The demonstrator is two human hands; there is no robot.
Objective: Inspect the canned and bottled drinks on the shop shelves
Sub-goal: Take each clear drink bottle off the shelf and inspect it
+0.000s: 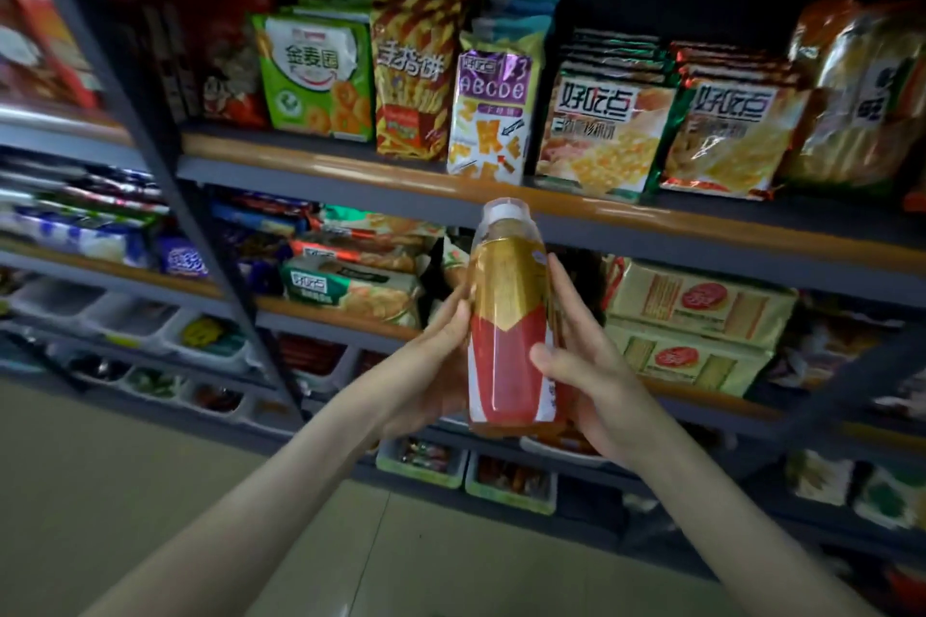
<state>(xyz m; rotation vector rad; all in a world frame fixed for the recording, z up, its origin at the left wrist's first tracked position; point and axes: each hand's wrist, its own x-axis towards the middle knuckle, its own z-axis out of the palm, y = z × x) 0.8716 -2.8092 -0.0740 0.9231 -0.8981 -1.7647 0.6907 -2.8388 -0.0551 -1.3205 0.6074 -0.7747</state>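
A plastic drink bottle (508, 316) with a white cap and a gold and red label stands upright in the air before the shelves. My left hand (426, 366) holds it from the left, fingers against its side and palm under the lower part. My right hand (591, 366) grips it from the right, thumb across the red part of the label and fingers behind the bottle. The bottle's base lies near both palms.
Dark metal shelves (351, 175) with orange edge strips carry snack bags (320, 75) above and biscuit packs (696, 316) at bottle height. Small white bins (511, 481) of sweets line the lowest rows. A slanted upright post (165, 165) stands at left; pale floor lies below.
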